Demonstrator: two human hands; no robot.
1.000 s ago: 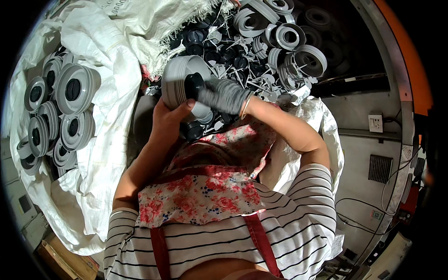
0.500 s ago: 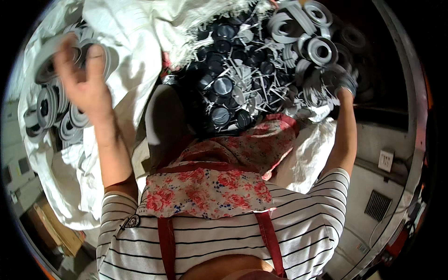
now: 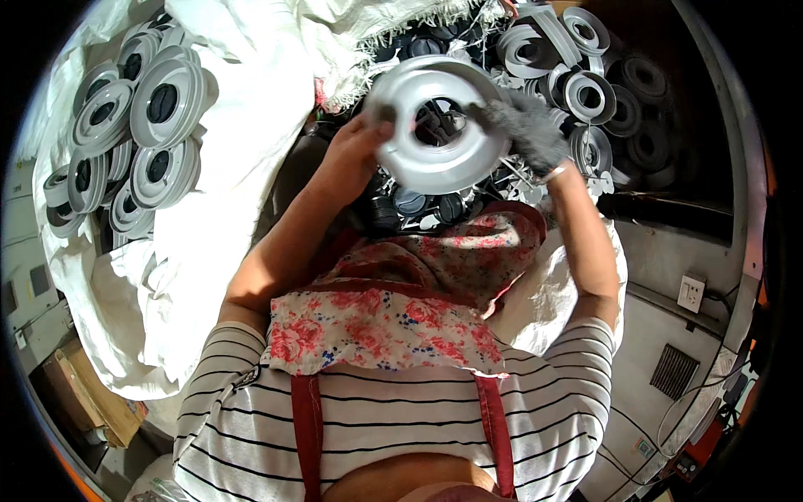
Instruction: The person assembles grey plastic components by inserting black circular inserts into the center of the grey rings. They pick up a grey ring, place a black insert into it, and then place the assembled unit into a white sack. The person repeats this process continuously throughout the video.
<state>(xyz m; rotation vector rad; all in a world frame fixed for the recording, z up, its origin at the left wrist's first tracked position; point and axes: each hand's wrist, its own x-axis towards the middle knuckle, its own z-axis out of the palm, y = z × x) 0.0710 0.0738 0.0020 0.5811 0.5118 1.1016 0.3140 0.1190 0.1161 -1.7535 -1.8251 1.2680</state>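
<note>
A grey plastic ring [image 3: 439, 171] with a wide flange and an open centre is held up in front of me, slightly blurred. My bare left hand [image 3: 355, 159] grips its left edge, thumb on the top face. My right hand [image 3: 533, 132], in a grey glove, holds the right edge, with fingers reaching toward the centre hole; they are partly smeared by motion. Below the ring lies a heap of round black caps [image 3: 411, 201] mixed with thin white plastic sprues [image 3: 514, 180]. The ring hides much of this heap.
Stacked grey rings with black centres [image 3: 161, 104] lie on a white woven sack [image 3: 238, 109] at left. More grey rings [image 3: 589, 94] are piled at right, some in shadow. A floral apron [image 3: 385, 330] covers my lap. A wall socket [image 3: 691, 293] sits at far right.
My left hand has come from the sack at left to the middle. My right hand has left the right-hand pile. Both now hold a grey ring over the caps.
</note>
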